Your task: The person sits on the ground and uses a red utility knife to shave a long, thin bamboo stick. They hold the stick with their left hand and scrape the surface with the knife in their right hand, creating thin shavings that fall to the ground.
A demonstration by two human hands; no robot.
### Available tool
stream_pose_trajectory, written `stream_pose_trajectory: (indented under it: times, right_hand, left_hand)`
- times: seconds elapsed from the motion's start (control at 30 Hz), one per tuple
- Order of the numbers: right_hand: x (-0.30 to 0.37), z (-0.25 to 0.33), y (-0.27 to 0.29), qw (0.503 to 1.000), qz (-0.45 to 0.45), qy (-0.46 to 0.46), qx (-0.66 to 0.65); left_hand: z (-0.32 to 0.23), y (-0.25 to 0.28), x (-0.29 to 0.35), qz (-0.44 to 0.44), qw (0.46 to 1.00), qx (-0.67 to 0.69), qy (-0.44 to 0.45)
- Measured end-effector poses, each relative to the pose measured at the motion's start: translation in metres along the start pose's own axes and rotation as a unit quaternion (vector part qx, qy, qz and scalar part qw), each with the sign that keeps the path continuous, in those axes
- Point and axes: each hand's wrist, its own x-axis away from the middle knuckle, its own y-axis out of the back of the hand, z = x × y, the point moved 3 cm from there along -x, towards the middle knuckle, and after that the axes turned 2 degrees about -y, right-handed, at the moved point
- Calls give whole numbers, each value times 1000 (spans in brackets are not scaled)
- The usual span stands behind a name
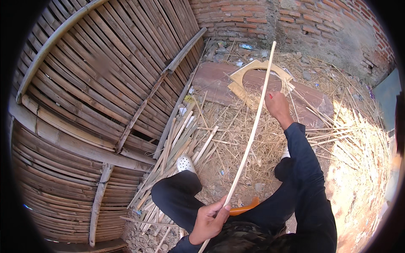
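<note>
A long, pale bamboo strip [249, 145] slants from my lap up and away to the far side. My left hand [211, 220] is closed round its near end, with the thumb lying along it. Farther up, my right hand [277, 106] is a closed fist right against the strip. A small red spot shows at its fingers, but what the fist holds is hidden. Just beyond it lies a flat wooden piece [244, 75] with a large round cut-out, on a reddish-brown board [213, 82].
A bamboo slat wall [105, 84] rises on the left, a brick wall [312, 27] at the back. Split bamboo strips [179, 137] lie by my white clog [185, 163]. Shavings [270, 143] cover the ground between my legs. Something orange [244, 207] shows beneath me.
</note>
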Motion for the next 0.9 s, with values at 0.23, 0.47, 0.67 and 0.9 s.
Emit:
stream_pose_trajectory:
  times: [0.23,0.47,0.67,0.9]
  right_hand:
    - [42,16,-31,914,155,-140,-349]
    - [80,65,-10,946,126,183,-236]
    - [118,105,1,934,87,339,-71]
    - [126,106,-4,928,90,354,-76]
  left_hand:
    - [-11,1,-25,26,996,82,37]
    - [-16,19,-52,-38,997,71,-9]
    - [-21,14,-59,-21,997,77,0]
    - [-18,12,-62,-45,995,89,-1]
